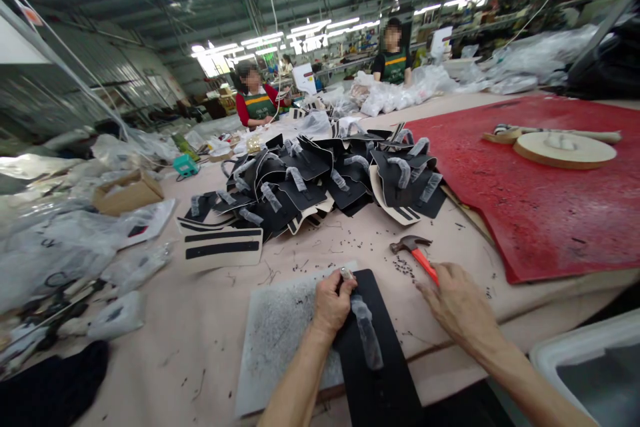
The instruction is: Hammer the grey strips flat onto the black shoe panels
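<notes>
Head view showed the left hand (334,303) curled, thumb and fingers pinching a small silvery piece (346,273) at the upper left edge of a black panel (383,400). The panel lay to the right of that hand, running back toward the person, its plastic-wrapped strap (367,333) just beside the fingers. The right hand (457,297) lay over the end of the hammer's handle, thumb on the near side; how firmly it gripped could not be told. The hammer (423,260) pointed away from that hand, its head on the desk (200,320), well apart from the panel. Under the left hand was a speckled grey slab (280,320), and small black bits (404,268) were scattered by the hammer. Farther out, a heap of similar panels (300,173) spread across the desk. To the right was a red sheet (500,213) bearing a pale roll (565,150); to the left, a cardboard box (127,192) among plastic bags (70,240). Beyond, two co-workers (257,103) wore green aprons.
</notes>
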### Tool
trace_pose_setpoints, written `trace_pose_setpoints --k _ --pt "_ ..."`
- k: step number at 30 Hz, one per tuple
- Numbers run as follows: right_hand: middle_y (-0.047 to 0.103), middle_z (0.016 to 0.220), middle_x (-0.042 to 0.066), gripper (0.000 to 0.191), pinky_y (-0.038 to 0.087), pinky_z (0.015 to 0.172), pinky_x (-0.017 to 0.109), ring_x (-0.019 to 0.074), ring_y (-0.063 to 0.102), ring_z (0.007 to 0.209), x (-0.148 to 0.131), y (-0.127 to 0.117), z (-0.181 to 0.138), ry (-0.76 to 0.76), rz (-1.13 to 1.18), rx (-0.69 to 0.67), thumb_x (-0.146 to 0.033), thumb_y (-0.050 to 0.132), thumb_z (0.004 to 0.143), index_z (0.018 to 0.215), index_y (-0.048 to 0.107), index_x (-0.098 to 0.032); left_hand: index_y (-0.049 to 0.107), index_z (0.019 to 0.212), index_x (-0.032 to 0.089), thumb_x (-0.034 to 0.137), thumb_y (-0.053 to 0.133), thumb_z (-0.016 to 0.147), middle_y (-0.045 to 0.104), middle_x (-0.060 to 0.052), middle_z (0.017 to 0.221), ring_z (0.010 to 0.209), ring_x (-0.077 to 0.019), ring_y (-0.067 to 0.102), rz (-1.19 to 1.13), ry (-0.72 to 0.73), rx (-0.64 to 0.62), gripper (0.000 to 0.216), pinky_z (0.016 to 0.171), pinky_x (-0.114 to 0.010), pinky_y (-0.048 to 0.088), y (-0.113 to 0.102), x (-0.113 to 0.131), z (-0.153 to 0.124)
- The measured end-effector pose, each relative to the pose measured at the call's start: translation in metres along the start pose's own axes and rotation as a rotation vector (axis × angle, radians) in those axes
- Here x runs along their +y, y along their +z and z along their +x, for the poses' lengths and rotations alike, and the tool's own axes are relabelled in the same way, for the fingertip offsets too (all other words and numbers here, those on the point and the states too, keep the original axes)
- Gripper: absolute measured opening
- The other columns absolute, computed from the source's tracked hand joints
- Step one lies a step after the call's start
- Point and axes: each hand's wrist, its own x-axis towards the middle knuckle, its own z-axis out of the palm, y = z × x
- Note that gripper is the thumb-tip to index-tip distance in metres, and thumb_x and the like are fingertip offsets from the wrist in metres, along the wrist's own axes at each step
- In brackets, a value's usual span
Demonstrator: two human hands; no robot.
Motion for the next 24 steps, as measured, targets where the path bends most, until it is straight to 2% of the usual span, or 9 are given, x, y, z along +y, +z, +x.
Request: trace_pose_setpoints --k 4,7,10,13,16,19,21,22,24 --pt "0.059 0.080 0.011 0.003 0.044 0.069 0.037 0.0257 0.060 0.076 0.034 -0.003 0.012 0.215 0.214 -0.240 -0.021 0.054 0.078 0.080 0.054 -0.018 0.070 0.090 0.020 0.021 0.056 0.088 0.074 -0.002 0.085 0.079 -0.0175 0.069 0.007 0.038 -0.024 0.014 0.079 -0.026 0.052 0.000 0.000 -0.003" --pt "0.054 0.062 0.002 0.010 0.042 0.054 0.029 0.0165 0.053 0.053 0.024 -0.013 0.015 0.242 0.386 -0.360 -0.022 0.046 0.080 0.069 0.047 -0.022 0.070 0.088 0.020 0.020 0.056 0.088 0.074 -0.003 0.084 0.078 -0.0181 0.068 0.001 0.048 -0.039 0.014 0.079 -0.027 0.052 -0.001 0.002 -0.004" --pt "0.051 0.058 -0.002 0.020 0.036 0.042 0.024 0.0123 0.044 0.042 -0.004 -0.030 0.014 0.251 0.512 -0.426 -0.030 0.037 0.087 0.071 0.046 -0.023 0.070 0.088 0.020 0.019 0.056 0.088 0.074 -0.003 0.084 0.077 -0.0181 0.067 -0.002 0.058 -0.047 0.014 0.077 -0.028 0.051 -0.001 0.003 -0.004" --pt "0.047 0.054 -0.004 0.035 0.032 0.041 0.024 0.0124 0.042 0.041 -0.029 -0.047 0.006 0.143 0.578 -0.305 -0.047 0.028 0.096 0.077 0.047 -0.024 0.069 0.088 0.020 0.020 0.055 0.089 0.072 -0.002 0.082 0.074 -0.0176 0.066 0.004 0.063 -0.056 0.014 0.074 -0.027 0.050 -0.001 0.003 -0.005" --pt "0.051 0.055 -0.002 0.040 0.031 0.047 0.027 0.0139 0.047 0.046 -0.041 -0.055 -0.004 -0.160 0.451 -0.075 -0.053 0.030 0.098 0.079 0.049 -0.024 0.069 0.087 0.020 0.020 0.055 0.088 0.072 -0.002 0.080 0.072 -0.0173 0.065 0.026 0.065 -0.054 0.014 0.073 -0.027 0.049 -0.001 0.003 -0.005" --pt "0.054 0.053 0.000 0.036 0.021 0.047 0.029 0.0134 0.045 0.041 -0.045 -0.063 -0.004 -0.376 0.192 -0.099 -0.048 0.034 0.099 0.080 0.052 -0.023 0.069 0.085 0.021 0.019 0.055 0.087 0.070 -0.002 0.075 0.069 -0.0177 0.064 0.064 0.060 -0.052 0.014 0.070 -0.027 0.048 0.000 0.003 -0.005" --pt "0.053 0.051 -0.001 0.036 0.017 0.046 0.031 0.0127 0.042 0.038 -0.050 -0.078 0.001 -0.429 0.116 -0.157 -0.048 0.036 0.098 0.078 0.053 -0.023 0.069 0.085 0.021 0.019 0.055 0.088 0.070 -0.002 0.075 0.070 -0.0178 0.064 0.079 0.064 -0.055 0.015 0.071 -0.027 0.048 0.000 0.003 -0.005" --pt "0.052 0.050 -0.001 0.036 0.017 0.046 0.031 0.0125 0.041 0.038 -0.055 -0.089 0.005 -0.435 0.130 -0.132 -0.049 0.037 0.098 0.077 0.052 -0.024 0.069 0.086 0.021 0.019 0.055 0.088 0.071 -0.002 0.077 0.071 -0.0178 0.065 0.076 0.070 -0.060 0.015 0.072 -0.027 0.048 0.001 0.002 -0.005" --pt "0.050 0.051 -0.002 0.038 0.021 0.046 0.029 0.0125 0.040 0.040 -0.067 -0.109 0.010 -0.378 0.242 0.035 -0.052 0.034 0.099 0.077 0.050 -0.025 0.070 0.087 0.021 0.020 0.055 0.089 0.072 -0.002 0.081 0.074 -0.0175 0.065 0.058 0.084 -0.067 0.015 0.075 -0.027 0.049 0.000 0.002 -0.006"
